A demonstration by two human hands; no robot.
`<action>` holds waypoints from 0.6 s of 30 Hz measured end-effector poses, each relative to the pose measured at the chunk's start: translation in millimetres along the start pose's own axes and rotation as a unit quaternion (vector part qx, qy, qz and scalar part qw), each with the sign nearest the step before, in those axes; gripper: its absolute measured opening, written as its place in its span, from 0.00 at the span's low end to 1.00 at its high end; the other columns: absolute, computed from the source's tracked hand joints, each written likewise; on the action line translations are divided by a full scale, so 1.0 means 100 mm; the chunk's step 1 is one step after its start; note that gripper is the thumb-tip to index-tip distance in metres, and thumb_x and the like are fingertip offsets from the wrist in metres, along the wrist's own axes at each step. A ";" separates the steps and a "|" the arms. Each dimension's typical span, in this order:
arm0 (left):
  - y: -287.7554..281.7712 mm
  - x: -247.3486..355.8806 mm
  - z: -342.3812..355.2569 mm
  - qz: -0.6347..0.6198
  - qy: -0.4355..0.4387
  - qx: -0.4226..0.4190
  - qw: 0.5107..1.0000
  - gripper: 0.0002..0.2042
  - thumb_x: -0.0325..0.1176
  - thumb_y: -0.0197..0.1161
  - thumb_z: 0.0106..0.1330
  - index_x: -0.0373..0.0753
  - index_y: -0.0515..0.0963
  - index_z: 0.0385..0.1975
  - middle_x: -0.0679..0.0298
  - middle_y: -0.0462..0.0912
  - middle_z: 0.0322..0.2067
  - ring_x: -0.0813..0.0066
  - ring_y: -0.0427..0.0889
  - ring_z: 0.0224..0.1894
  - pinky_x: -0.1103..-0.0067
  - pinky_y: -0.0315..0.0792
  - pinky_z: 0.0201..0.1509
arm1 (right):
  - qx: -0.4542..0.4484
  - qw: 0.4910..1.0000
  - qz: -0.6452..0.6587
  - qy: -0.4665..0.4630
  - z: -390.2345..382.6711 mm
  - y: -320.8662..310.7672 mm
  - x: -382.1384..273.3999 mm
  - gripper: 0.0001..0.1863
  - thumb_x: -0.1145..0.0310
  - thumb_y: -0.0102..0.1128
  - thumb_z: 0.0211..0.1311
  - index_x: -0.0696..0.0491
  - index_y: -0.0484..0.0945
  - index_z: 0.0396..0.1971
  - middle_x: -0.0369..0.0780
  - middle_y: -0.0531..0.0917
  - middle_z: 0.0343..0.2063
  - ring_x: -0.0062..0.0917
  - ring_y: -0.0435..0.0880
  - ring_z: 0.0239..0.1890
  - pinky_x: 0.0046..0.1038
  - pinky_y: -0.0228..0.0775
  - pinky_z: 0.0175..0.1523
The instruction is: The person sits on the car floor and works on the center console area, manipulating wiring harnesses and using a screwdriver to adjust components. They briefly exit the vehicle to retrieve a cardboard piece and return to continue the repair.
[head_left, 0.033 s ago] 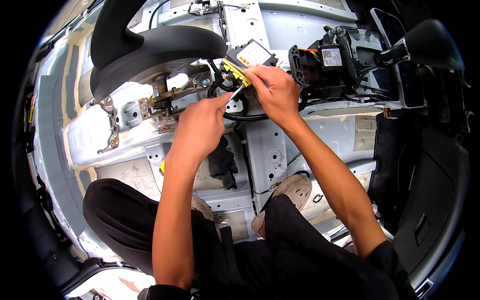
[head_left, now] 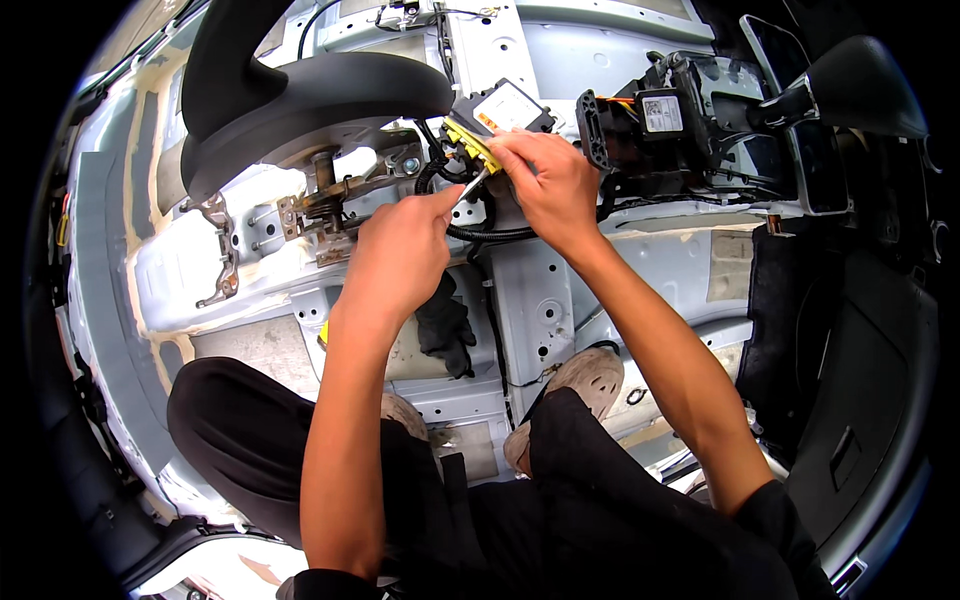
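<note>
My left hand (head_left: 398, 252) is closed around a thin metal tool, perhaps a small screwdriver (head_left: 473, 187); its handle is hidden in my fist. The tool's tip meets the near end of a yellow connector (head_left: 470, 146). My right hand (head_left: 553, 188) pinches that connector from the right with thumb and fingers, its fingertips partly hidden. Just behind sits a black control module (head_left: 515, 104) with a white label, up against the connector. A black corrugated wiring harness (head_left: 490, 236) loops below both hands.
A steering wheel (head_left: 320, 105) overhangs the upper left, above a rusty metal bracket (head_left: 325, 195). On the right stands a black console assembly (head_left: 690, 110) with a gear lever. A dark glove or cloth (head_left: 445, 325) lies on the bare metal floor (head_left: 530, 290) near my shoes.
My left forearm has shifted very slightly to the left. Both hands, the tool and the connector look the same.
</note>
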State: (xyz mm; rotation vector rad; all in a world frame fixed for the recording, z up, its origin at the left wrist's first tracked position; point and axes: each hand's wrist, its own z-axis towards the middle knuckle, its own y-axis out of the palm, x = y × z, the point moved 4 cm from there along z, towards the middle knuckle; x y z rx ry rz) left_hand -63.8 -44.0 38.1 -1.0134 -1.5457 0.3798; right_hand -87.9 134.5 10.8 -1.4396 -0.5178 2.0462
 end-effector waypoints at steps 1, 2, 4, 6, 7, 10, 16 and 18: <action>-0.02 0.02 0.01 0.011 0.007 -0.004 1.000 0.16 0.27 0.53 0.69 0.40 0.79 0.55 0.44 0.79 0.29 0.44 0.79 0.33 0.63 0.73 0.41 | 0.001 1.000 0.002 0.002 0.00 0.00 0.00 0.07 0.66 0.61 0.64 0.51 0.85 0.34 0.37 0.87 0.33 0.34 0.84 0.38 0.32 0.74 0.41; -0.03 0.04 0.03 0.023 0.015 -0.009 1.000 0.17 0.26 0.52 0.68 0.40 0.79 0.55 0.44 0.79 0.30 0.44 0.80 0.34 0.62 0.73 0.41 | 0.000 1.000 0.000 0.000 0.00 -0.01 0.00 0.07 0.66 0.61 0.64 0.51 0.85 0.34 0.37 0.87 0.33 0.34 0.84 0.38 0.32 0.74 0.41; -0.05 0.07 0.08 0.064 0.016 -0.035 0.997 0.16 0.25 0.52 0.68 0.39 0.79 0.54 0.44 0.81 0.30 0.44 0.81 0.35 0.60 0.73 0.43 | -0.003 1.000 -0.002 -0.006 0.00 -0.02 0.02 0.07 0.66 0.61 0.64 0.51 0.86 0.34 0.37 0.87 0.33 0.34 0.84 0.38 0.32 0.75 0.42; -0.10 0.13 0.10 0.101 0.012 -0.051 0.994 0.17 0.25 0.52 0.67 0.38 0.79 0.53 0.44 0.81 0.31 0.43 0.81 0.36 0.59 0.74 0.44 | -0.010 1.000 0.007 -0.006 0.02 -0.02 0.02 0.07 0.66 0.61 0.64 0.51 0.86 0.34 0.37 0.87 0.33 0.34 0.84 0.38 0.32 0.74 0.41; -0.13 0.18 0.09 0.118 0.006 -0.055 0.991 0.17 0.24 0.53 0.66 0.38 0.79 0.54 0.44 0.82 0.31 0.43 0.82 0.37 0.58 0.74 0.44 | -0.014 1.000 0.011 -0.007 0.03 -0.02 0.02 0.07 0.66 0.61 0.64 0.52 0.86 0.33 0.37 0.87 0.33 0.35 0.84 0.38 0.33 0.74 0.41; -0.20 0.28 0.12 0.162 0.016 -0.077 0.984 0.18 0.23 0.53 0.65 0.39 0.79 0.55 0.43 0.82 0.31 0.43 0.83 0.37 0.58 0.76 0.44 | -0.063 0.998 -0.001 0.030 0.04 -0.02 0.02 0.09 0.66 0.62 0.65 0.51 0.87 0.39 0.41 0.88 0.38 0.34 0.85 0.42 0.32 0.75 0.47; -0.25 0.44 0.20 0.237 0.041 -0.121 0.963 0.21 0.22 0.53 0.63 0.42 0.79 0.56 0.45 0.84 0.30 0.46 0.85 0.37 0.57 0.79 0.42 | -0.049 0.998 0.015 0.035 0.00 -0.02 0.05 0.09 0.67 0.61 0.65 0.52 0.87 0.39 0.41 0.88 0.41 0.34 0.85 0.47 0.31 0.75 0.51; -0.29 0.47 0.23 0.247 0.041 -0.132 0.959 0.21 0.22 0.53 0.63 0.42 0.79 0.56 0.45 0.84 0.31 0.46 0.85 0.37 0.57 0.79 0.42 | -0.068 0.996 0.014 0.053 0.02 -0.03 0.02 0.09 0.67 0.61 0.65 0.52 0.87 0.40 0.42 0.87 0.43 0.35 0.85 0.49 0.31 0.75 0.53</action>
